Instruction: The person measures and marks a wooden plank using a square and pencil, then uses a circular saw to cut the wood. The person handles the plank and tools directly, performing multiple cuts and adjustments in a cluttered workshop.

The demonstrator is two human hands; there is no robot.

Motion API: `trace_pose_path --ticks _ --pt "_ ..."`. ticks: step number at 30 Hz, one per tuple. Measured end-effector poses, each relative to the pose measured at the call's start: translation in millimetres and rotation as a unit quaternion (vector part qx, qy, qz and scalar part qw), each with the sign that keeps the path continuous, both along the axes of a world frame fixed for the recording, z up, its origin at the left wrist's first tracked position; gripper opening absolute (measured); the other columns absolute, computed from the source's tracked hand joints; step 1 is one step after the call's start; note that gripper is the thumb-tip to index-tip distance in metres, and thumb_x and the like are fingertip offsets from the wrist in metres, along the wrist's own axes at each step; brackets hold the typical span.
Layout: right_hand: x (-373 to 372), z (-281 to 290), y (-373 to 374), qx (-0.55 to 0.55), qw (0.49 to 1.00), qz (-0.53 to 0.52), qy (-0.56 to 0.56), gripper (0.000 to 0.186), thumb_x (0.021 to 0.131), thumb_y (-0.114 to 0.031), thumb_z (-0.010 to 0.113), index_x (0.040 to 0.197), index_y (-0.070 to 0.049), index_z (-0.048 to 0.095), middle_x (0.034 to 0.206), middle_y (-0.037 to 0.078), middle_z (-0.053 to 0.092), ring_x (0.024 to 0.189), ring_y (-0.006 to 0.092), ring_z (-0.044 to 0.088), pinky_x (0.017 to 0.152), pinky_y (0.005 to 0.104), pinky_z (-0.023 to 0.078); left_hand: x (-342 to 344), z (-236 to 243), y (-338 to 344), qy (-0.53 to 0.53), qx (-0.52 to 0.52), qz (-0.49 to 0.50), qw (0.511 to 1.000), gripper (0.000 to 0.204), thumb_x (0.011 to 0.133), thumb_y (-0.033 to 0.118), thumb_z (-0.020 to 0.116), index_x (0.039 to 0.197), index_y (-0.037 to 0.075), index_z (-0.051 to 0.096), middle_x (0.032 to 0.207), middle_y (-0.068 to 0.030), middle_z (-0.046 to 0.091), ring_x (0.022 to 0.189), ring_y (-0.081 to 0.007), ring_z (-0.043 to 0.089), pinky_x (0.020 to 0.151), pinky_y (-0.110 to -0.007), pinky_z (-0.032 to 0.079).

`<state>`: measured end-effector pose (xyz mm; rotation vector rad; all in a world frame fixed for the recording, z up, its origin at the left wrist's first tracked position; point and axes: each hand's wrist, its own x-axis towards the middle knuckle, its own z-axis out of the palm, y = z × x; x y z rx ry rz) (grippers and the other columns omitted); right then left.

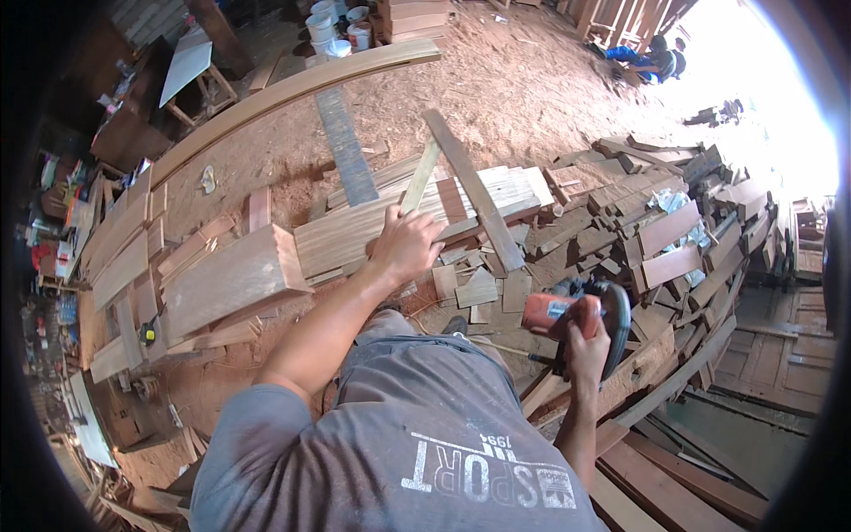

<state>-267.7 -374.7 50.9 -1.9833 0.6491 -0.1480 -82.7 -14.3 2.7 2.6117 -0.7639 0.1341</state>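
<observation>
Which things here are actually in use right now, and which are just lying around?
In use:
- left hand gripping a thin wood strip
- right hand holding an orange circular saw
- stacked planks under the left hand

Lying about:
- white buckets
- offcut pile
- long curved board
- tape measure

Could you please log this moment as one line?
left hand: grips wood strip | right hand: holds orange circular saw | below: plank pile
</observation>
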Motion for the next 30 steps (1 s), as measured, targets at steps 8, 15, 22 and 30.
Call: trace_pose_path --ticks 8,15,22,30 --pt "-53.1 -70.1 -9.8 0.049 0.99 -0.116 0.059 0.019 0.095 -0.001 0.069 0.113 0.002 0.072 0.096 0.004 0.073 0.077 0.0128 0.069 0.068 0.0289 0.056 -49.9 -22.7 -7.3 0.035 0.04 0.0 0.999 0.036 0.096 0.026 0.077 0.13 0.013 0.076 0.111 -0.0025 0.072 0.112 -0.0215 0.067 0.108 -0.053 0.038" --pt "-71.9 -166.8 -31.0 0.049 0.986 -0.114 0.108 0.009 0.092 -0.007 0.071 0.1 -0.002 0.072 0.076 0.003 0.067 0.057 0.0123 0.062 0.05 0.0299 0.049 -41.3 -50.5 13.3 -0.023 0.007 0.033 0.999 0.035 0.091 0.026 0.081 0.125 0.017 0.077 0.11 -0.0021 0.069 0.112 -0.0223 0.066 0.106 -0.052 0.04" --pt "-47.0 -140.8 10.8 0.14 0.975 -0.041 0.165 0.017 0.085 -0.002 0.064 0.102 -0.003 0.067 0.084 0.004 0.066 0.074 0.0143 0.061 0.068 0.032 0.053 -17.5 -28.6 55.4 0.051 -0.078 0.051 0.994 0.057 0.092 0.027 0.076 0.147 0.022 0.064 0.143 -0.0108 0.059 0.141 -0.0321 0.052 0.116 -0.057 0.037" --pt "-35.8 -148.4 19.4 0.119 0.975 0.019 0.185 0.019 0.087 -0.004 0.061 0.105 -0.006 0.064 0.091 0.004 0.066 0.083 0.0142 0.061 0.076 0.0307 0.053 4.1 0.9 127.4 0.336 0.214 0.104 0.911 0.134 0.071 0.024 0.091 0.176 0.047 0.01 0.186 -0.0126 -0.005 0.17 -0.0406 0.001 0.137 -0.061 0.004"
